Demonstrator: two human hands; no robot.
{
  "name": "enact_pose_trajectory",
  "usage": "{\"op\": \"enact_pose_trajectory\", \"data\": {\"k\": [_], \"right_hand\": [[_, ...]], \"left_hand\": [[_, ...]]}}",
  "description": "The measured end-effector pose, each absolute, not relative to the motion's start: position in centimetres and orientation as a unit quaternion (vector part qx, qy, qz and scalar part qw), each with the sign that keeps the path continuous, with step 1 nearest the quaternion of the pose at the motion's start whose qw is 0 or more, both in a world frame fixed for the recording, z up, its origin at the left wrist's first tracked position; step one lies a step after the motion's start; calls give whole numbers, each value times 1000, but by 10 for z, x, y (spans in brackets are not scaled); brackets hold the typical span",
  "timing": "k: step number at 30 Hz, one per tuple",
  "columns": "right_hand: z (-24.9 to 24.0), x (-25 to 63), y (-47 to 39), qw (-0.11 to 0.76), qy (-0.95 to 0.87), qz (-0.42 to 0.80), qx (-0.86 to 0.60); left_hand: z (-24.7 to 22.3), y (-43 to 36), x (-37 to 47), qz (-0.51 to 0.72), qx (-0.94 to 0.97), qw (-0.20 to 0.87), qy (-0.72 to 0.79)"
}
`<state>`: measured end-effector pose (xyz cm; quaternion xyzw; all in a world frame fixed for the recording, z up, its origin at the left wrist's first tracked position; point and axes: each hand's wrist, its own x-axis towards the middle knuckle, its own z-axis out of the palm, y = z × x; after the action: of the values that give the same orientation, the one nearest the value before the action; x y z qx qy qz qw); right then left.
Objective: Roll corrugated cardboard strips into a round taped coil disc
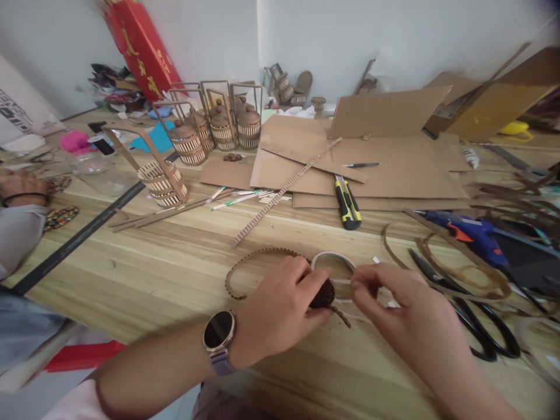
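Closed around a dark brown, textured round piece (322, 294) is my left hand (277, 309), with a watch on its wrist. A short thin strip (341, 317) sticks out below that piece. My right hand (400, 312) is a little to the right, thumb and fingertips pinched together; what they hold is too small to name. Between and just behind the hands lies a roll of tape (335, 255), partly hidden. A narrow brown strip with a notched dark edge (234, 271) curves over the table behind my left hand.
Black scissors (481, 332), a blue glue gun (472, 230) and curled brown strips lie right. A yellow-black utility knife (347, 204) rests by cardboard sheets (394, 157). Several small handled baskets (225, 128) stand behind left. Another person's hand (20, 186) is at far left.
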<state>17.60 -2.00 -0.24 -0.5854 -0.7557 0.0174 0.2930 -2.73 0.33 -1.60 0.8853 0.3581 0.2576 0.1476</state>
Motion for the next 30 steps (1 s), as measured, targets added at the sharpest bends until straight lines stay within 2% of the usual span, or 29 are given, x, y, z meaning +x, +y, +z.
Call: {"op": "enact_pose_trajectory", "data": {"k": [9, 19, 21, 24, 27, 30], "right_hand": [[-8, 240, 7, 261, -699, -40, -665], [9, 245, 6, 259, -626, 21, -735], [6, 242, 6, 265, -651, -9, -711], [3, 234, 3, 322, -701, -59, -633], [6, 218, -4, 377, -776, -7, -506], [12, 198, -13, 372, -837, 63, -396]], "left_hand": [[-13, 5, -29, 298, 852, 215, 373], [-9, 5, -30, 301, 823, 301, 376], [-8, 5, -31, 298, 815, 318, 381], [-8, 7, -32, 302, 795, 357, 387], [-8, 9, -32, 312, 769, 396, 394], [-8, 11, -31, 320, 751, 420, 397]]}}
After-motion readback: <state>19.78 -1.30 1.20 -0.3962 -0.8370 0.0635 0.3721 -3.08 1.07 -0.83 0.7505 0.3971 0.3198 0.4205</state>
